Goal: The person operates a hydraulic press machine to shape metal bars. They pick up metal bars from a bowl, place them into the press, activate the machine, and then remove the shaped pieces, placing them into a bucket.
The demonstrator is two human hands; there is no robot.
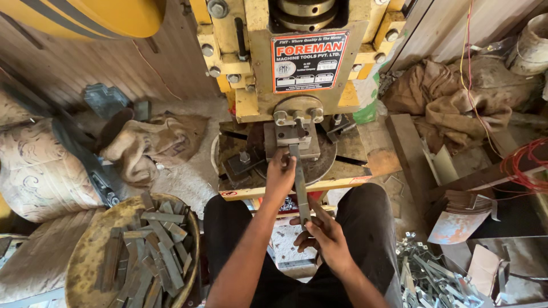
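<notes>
Steel strip, long, flat and grey, lay lengthwise from the person's lap up to the die block of a yellow press machine, its far end under the tooling. The left hand was closed around the strip near the die, resting on the round press bed; the right hand pinched the strip's near end with curled fingers. At the bed's front edge ran a yellow rim above the person's dark trousers. Left of the knees stood a round basket heaped with similar grey strips; right of them a pile of bright bent metal pieces covered the floor. Burlap sacks, a patterned cushion and red wire cluttered the cramped, dusty workshop.
</notes>
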